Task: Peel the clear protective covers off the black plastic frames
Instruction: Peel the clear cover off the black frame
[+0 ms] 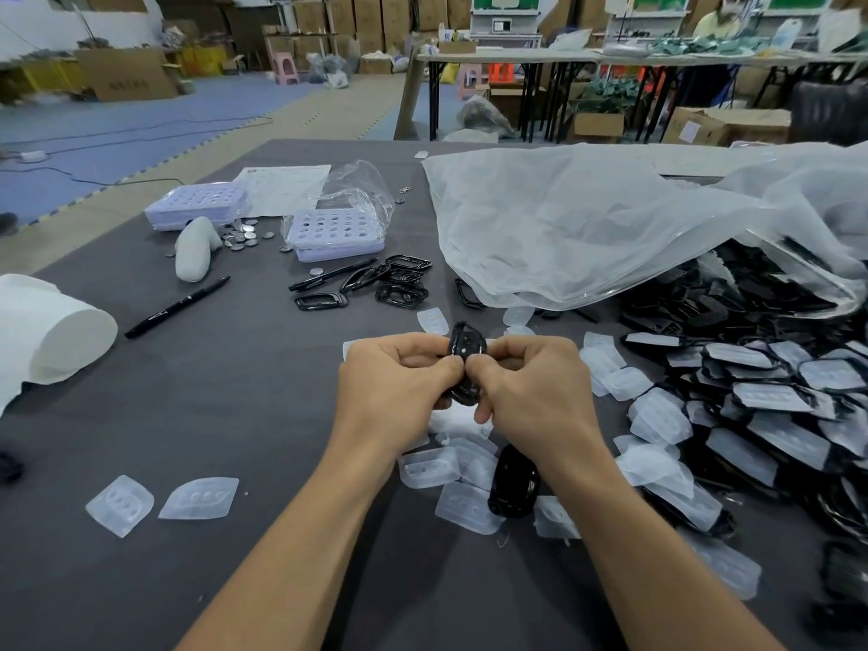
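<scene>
Out wide to the left of the fingers, a white paper roll and a black marker lie on the grey table, with two peeled covers lying flat, closer to the person. Now to the action: the left hand has its fingers curled and clamped on the black frame, thumb pressed on its middle. The frame is held up off the table right between the two hands. Its long axis runs away from the person, the far end poking up past the knuckles and the near end tucked under the thumbs. The right hand grips from the other side and the thumbs meet tip to tip, so neither hand is nearer. I can't tell whether a clear cover is on this one (the thumbs hide the face). My read is that the peel must start along that thumb line, pulling sideways across the short axis. Well off to the right of the fingers waits the heap of covered frames.
</scene>
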